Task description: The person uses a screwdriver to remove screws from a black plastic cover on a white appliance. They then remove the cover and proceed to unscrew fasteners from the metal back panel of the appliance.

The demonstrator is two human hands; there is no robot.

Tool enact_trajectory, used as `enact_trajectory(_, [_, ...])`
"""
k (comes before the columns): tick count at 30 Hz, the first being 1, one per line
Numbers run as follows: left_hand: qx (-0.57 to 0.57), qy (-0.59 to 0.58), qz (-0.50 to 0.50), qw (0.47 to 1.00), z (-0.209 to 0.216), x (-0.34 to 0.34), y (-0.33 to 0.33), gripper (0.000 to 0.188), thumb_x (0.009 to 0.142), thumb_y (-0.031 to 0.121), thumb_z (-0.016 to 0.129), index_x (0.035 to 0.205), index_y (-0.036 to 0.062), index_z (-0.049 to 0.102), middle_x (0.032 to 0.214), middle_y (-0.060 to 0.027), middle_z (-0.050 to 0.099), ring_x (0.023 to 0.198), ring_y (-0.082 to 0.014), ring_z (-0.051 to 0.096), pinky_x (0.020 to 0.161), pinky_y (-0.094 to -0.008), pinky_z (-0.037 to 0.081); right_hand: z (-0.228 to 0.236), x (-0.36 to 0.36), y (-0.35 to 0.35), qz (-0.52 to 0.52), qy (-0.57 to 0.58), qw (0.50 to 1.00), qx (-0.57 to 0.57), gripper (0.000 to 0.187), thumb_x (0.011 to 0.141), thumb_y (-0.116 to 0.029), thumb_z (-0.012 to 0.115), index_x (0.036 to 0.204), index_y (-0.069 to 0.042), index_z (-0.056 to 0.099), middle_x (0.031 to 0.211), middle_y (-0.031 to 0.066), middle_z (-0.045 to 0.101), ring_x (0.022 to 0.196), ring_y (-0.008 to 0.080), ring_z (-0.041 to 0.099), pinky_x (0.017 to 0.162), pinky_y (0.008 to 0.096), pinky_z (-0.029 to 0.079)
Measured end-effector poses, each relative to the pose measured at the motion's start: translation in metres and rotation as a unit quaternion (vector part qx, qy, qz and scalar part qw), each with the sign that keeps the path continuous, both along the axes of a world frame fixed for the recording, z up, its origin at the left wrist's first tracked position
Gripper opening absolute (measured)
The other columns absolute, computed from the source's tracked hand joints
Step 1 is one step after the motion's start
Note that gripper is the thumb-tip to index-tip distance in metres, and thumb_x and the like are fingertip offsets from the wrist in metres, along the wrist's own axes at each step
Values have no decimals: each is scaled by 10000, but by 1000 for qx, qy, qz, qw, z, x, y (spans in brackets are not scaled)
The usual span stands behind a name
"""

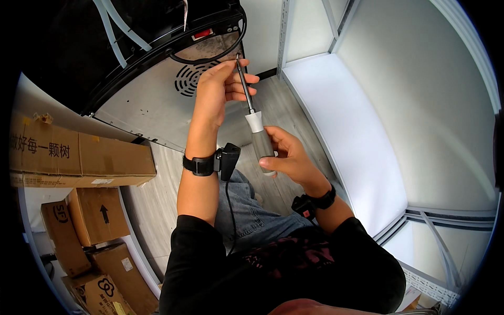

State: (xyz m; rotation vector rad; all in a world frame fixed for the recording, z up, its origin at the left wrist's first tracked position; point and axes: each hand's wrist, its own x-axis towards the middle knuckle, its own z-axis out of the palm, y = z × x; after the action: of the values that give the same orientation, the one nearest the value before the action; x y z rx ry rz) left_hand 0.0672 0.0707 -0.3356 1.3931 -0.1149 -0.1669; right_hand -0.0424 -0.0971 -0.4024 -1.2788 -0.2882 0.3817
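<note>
Grey screwdriver [254,121], right grip [287,157] wrapping handle [262,144], left grip [217,86] pinching shaft [245,88], is risking slippage if tip [238,55], seating unclear, is tilting.

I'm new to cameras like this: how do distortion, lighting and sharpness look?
In the head view, the white shelf bows along its edge, soft glare crosses the pale panel, the black casing is mostly dark, and the screwdriver looks fairly sharp.
</note>
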Motion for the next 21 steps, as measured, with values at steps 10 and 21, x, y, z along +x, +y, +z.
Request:
enact_trajectory(10, [26, -7, 108, 994, -13, 2, -14, 340, 949, 344, 482, 998, 50, 647, 678, -44, 660, 581, -135, 627, 553, -240, 453, -3, -3, -4, -1, 20, 999, 25, 556, 791, -124, 669, 1275, 7, 428, 994, 53, 591, 766, 71, 559, 489, 195, 437])
enact_trajectory(21, [-55, -10, 140, 989, -19, 7, -16, 258, 914, 264, 553, 904, 36, 673, 690, -60, 665, 588, -121, 637, 503, -204, 435, -14, -4, -3, -17, 10, 998, 53, 548, 789, -115, 655, 1278, 11, 441, 1007, 46, 584, 763, 64, 550, 490, 187, 427])
